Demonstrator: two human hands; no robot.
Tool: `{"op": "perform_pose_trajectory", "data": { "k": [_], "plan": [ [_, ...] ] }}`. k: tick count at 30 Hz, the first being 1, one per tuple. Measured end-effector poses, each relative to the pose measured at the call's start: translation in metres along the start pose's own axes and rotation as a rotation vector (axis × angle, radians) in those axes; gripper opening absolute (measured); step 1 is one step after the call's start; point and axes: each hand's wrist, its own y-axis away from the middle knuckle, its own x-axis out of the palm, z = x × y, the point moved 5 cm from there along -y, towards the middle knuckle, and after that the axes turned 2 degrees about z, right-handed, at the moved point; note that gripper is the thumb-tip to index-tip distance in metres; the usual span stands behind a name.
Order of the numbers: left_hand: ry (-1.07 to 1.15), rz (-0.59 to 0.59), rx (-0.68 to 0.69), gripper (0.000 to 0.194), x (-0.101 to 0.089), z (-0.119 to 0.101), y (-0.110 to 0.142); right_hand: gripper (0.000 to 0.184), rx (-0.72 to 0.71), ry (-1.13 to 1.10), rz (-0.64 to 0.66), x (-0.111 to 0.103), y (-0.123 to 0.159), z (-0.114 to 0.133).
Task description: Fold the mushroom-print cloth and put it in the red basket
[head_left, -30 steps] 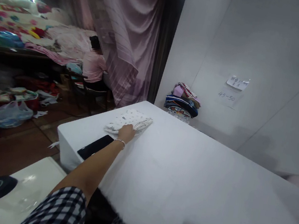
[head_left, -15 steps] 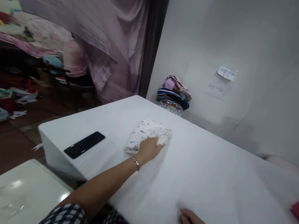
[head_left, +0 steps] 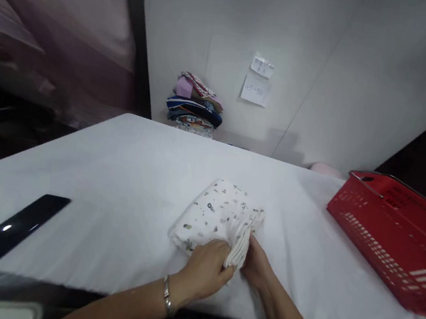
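A folded white cloth (head_left: 215, 213) printed with small dark and green motifs lies on the white-covered table in front of me. My left hand (head_left: 206, 270), wearing a silver bracelet, is closed on the cloth's near right edge, where its layers bunch up. From the other side my right hand (head_left: 257, 262) grips the same bunched edge, its fingertips partly hidden behind the layers. The far left part of the cloth stays flat.
A red plastic basket (head_left: 393, 240) stands on the table's right side. A black phone (head_left: 14, 226) lies at the front left of the table (head_left: 116, 166). Folded clothes (head_left: 195, 106) are stacked behind it, by a wall with paper labels (head_left: 255, 88).
My view has swung right, bringing the basket fully into sight. The cloth is now closer to me, and my right hand has joined the left at its edge.
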Motion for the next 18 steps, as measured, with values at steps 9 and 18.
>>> {"op": "perform_pose_trajectory", "data": {
  "k": [9,18],
  "plan": [
    [0.606,-0.281,-0.294,0.035,-0.046,0.069,-0.017,0.036,-0.04,0.01,-0.07,-0.012,0.006,-0.003],
    [1.464,-1.066,-0.5,0.023,-0.114,0.195,-0.008,0.04,-0.066,0.004,-0.082,-0.021,0.003,-0.008]
  ]
}}
